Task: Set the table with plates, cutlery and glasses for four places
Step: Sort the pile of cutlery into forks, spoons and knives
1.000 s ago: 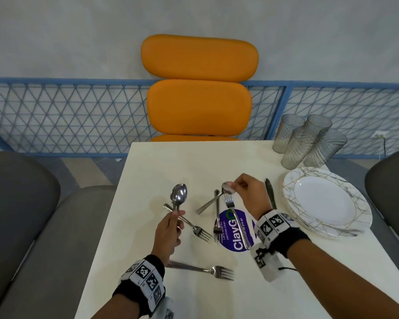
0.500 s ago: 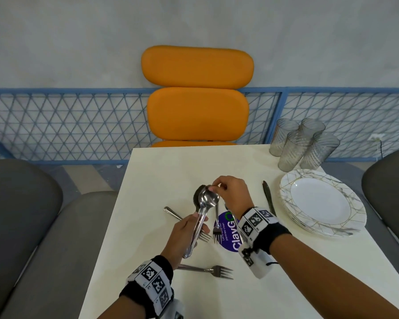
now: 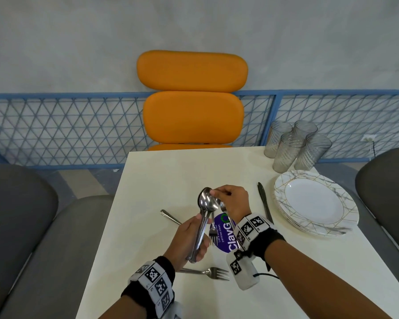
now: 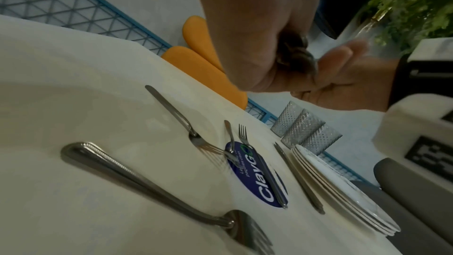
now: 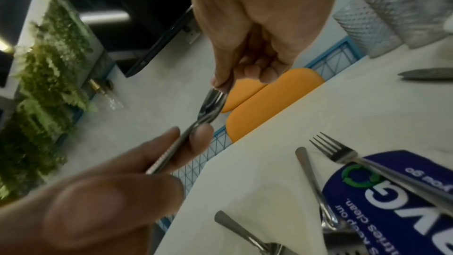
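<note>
Steel spoons (image 3: 205, 217) stand in a bundle above the tabletop (image 3: 157, 180), bowls up and away from the person, handles slanting down and back toward the near edge. The left hand (image 3: 187, 240) wraps the handles low down, so the bowls rise well clear of its grip; the handle ends poke out below the fist. The right hand (image 3: 233, 201) pinches the tip of the top bowl between thumb and forefinger, other fingers curled. In the right wrist view the same pinch shows on the bowl (image 5: 213, 100), with the handle running down into the left fingers (image 5: 196, 141).

On the tabletop under the hands lies a round blue sticker (image 3: 224, 236) that reads "ClayGO" and "Let's keep our pantries clean." Two forks (image 4: 235, 141) lie across it, lengthwise toward the chair (image 3: 192, 100), one with tines toward the person and one with tines away. A third fork (image 3: 171, 218) lies left of the sticker, handle pointing to the far left. A fourth fork (image 3: 207, 271) lies near the left wrist, tines to the right. A knife (image 3: 264, 202) lies between the sticker and the plates (image 3: 316, 201), lengthwise toward the far edge. The plates, stacked, have a marbled rim with gold lines. Four ribbed glasses (image 3: 295, 146) stand clustered at the far right corner, just beyond the plates.
</note>
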### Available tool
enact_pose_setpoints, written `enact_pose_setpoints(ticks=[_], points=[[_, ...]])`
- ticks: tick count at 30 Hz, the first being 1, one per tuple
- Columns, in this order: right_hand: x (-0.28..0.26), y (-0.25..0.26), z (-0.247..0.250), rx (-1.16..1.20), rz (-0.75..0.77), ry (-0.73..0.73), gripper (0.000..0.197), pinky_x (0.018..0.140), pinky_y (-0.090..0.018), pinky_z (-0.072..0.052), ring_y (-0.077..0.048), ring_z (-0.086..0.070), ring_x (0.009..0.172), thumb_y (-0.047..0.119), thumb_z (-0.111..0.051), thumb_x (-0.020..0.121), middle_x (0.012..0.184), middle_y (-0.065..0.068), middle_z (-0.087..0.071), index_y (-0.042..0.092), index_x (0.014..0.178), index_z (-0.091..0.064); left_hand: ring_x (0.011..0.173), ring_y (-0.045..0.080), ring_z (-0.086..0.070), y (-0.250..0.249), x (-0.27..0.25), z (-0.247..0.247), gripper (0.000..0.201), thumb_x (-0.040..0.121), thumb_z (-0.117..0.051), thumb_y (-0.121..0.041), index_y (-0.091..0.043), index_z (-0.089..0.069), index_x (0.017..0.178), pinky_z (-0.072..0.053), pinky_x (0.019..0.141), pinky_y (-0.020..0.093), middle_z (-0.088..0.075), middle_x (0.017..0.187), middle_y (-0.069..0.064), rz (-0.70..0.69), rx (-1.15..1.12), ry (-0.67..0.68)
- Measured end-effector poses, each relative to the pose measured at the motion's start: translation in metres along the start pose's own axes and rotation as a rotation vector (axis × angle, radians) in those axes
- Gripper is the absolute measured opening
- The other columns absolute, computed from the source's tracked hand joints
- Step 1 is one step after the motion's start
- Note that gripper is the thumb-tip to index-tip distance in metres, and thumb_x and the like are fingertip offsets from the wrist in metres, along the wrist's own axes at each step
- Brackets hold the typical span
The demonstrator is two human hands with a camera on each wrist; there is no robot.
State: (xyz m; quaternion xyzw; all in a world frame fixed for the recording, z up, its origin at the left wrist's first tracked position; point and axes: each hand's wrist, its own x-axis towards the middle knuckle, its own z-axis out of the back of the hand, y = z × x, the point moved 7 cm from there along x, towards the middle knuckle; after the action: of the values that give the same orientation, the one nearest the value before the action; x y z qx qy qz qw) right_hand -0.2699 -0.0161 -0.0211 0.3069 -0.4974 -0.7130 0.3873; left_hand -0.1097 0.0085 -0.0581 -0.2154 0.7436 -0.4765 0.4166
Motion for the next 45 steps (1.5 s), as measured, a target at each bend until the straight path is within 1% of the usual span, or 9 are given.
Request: enact_pose_setpoints(ticks=[4, 9, 15, 22, 25, 29, 33, 38, 45], points=[[-0.001, -0.008, 0.006, 0.054, -0.06, -0.012, 0.018, 0.069, -0.032, -0.053, -0.012, -0.055, 0.062, 0.017, -0.071, 0.079, 0.066, 0.001, -0.063, 0.0, 0.086, -0.072, 0.033, 0.018, -0.046, 0.002, 0.0, -0.005, 0.044, 0.099, -0.034, -0.041, -0.004, -0.056, 0.107, -0.036, 0.035, 0.019, -0.057, 0.057, 0.011, 0.002, -0.018, -0.005], [-0.003, -0.011, 0.016, 0.082, -0.091, 0.027, 0.027, 0.047, -0.008, -0.041, -0.009, -0.045, 0.053, 0.019, -0.066, 0.083, 0.06, 0.0, -0.053, -0.008, 0.089, -0.067, 0.036, 0.018, -0.052, -0.001, 0.001, -0.008, 0.038, 0.101, -0.034, -0.036, -0.004, -0.056, 0.103, -0.039, 0.034, 0.02, -0.059, 0.054, 0.006, 0.028, -0.087, -0.022], [0.002, -0.007, 0.033, 0.033, -0.076, 0.052, 0.026, 0.056, -0.014, -0.038, -0.007, -0.043, 0.054, 0.021, -0.062, 0.087, 0.054, 0.005, -0.049, -0.004, 0.088, -0.069, 0.076, 0.032, -0.071, -0.002, -0.001, -0.01, 0.037, 0.1, -0.038, -0.029, 0.0, -0.055, 0.113, -0.058, 0.061, 0.038, -0.07, 0.089, 0.023, 0.024, -0.097, 0.009], [-0.002, -0.011, 0.021, 0.028, -0.07, 0.013, 0.021, 0.06, -0.019, -0.043, -0.007, -0.048, 0.058, 0.018, -0.064, 0.085, 0.065, 0.001, -0.058, -0.002, 0.086, -0.07, 0.067, 0.028, -0.07, -0.005, -0.005, -0.037, 0.034, 0.097, -0.04, -0.034, -0.01, -0.061, 0.108, -0.058, 0.057, 0.035, -0.071, 0.08, 0.017, 0.06, -0.195, 0.132], [-0.004, -0.014, 0.023, 0.107, -0.09, -0.001, 0.018, 0.043, -0.009, -0.041, -0.008, -0.046, 0.054, 0.016, -0.061, 0.087, 0.062, 0.002, -0.054, -0.001, 0.087, -0.067, 0.075, 0.03, -0.071, -0.008, -0.006, -0.043, 0.033, 0.097, -0.042, -0.033, -0.011, -0.063, 0.108, -0.058, 0.066, 0.039, -0.072, 0.085, 0.019, 0.054, -0.257, 0.184], [-0.003, -0.017, 0.028, 0.131, -0.091, -0.014, 0.016, 0.048, -0.013, -0.041, -0.009, -0.046, 0.056, 0.019, -0.06, 0.088, 0.065, 0.001, -0.054, 0.003, 0.085, -0.063, 0.085, 0.034, -0.07, -0.001, -0.004, -0.048, 0.036, 0.098, -0.04, -0.033, -0.014, -0.067, 0.111, -0.058, 0.072, 0.041, -0.07, 0.101, 0.021, 0.088, -0.316, 0.23], [0.0, -0.023, 0.036, 0.155, -0.094, -0.049, 0.015, 0.059, -0.018, -0.041, -0.01, -0.046, 0.057, 0.019, -0.062, 0.087, 0.064, 0.001, -0.055, 0.006, 0.079, -0.061, 0.06, 0.019, -0.064, 0.011, 0.0, -0.052, 0.04, 0.1, -0.032, -0.038, -0.013, -0.06, 0.115, -0.054, 0.055, 0.03, -0.068, 0.077, 0.01, 0.148, -0.275, 0.189], [0.003, -0.022, 0.049, 0.145, -0.068, -0.002, 0.015, 0.049, -0.007, -0.042, -0.008, -0.046, 0.052, 0.012, -0.064, 0.085, 0.062, -0.003, -0.055, -0.002, 0.087, -0.064, 0.044, 0.004, -0.033, 0.014, 0.007, -0.046, 0.031, 0.098, -0.041, -0.029, -0.017, -0.06, 0.12, -0.026, 0.037, 0.014, -0.044, 0.06, -0.001, 0.098, -0.306, 0.148], [0.008, -0.021, 0.066, 0.177, -0.061, 0.027, 0.019, 0.051, -0.004, -0.043, 0.006, -0.052, 0.046, 0.006, -0.066, 0.082, 0.061, 0.006, -0.063, -0.004, 0.098, -0.069, 0.049, 0.006, -0.047, 0.019, 0.012, -0.046, 0.03, 0.096, -0.044, -0.034, -0.01, -0.062, 0.101, -0.034, 0.04, 0.017, -0.059, 0.07, 0.001, 0.157, -0.153, 0.125]])
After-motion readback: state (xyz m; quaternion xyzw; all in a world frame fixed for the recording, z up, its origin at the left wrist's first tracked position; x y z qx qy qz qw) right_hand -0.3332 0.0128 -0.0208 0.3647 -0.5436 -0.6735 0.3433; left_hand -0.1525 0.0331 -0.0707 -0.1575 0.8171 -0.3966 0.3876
